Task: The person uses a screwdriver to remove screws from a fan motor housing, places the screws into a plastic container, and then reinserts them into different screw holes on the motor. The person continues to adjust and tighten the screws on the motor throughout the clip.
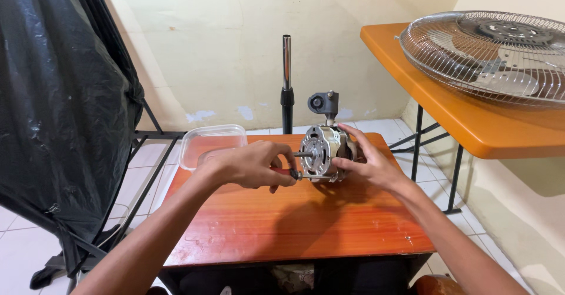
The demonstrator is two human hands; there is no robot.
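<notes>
Motor [322,151] sits upright on the tabletop [294,224], right hand [368,164] grip wrapped round its side, left hand [256,165] grip tight on a screwdriver [294,174] poking its lower front.

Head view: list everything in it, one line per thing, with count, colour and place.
fan motor: one, silver-grey, on the wooden table, centre
screwdriver: one, red handle, at the motor's lower edge
wooden table: one, reddish-brown, centre
plastic container: one, clear, table's far-left corner
metal pole: one, chrome and black, upright behind the table
fan guard: one, silver wire, on the orange table
orange table: one, right
black sheet: one, left
left hand: grip on screwdriver
right hand: on motor
</notes>
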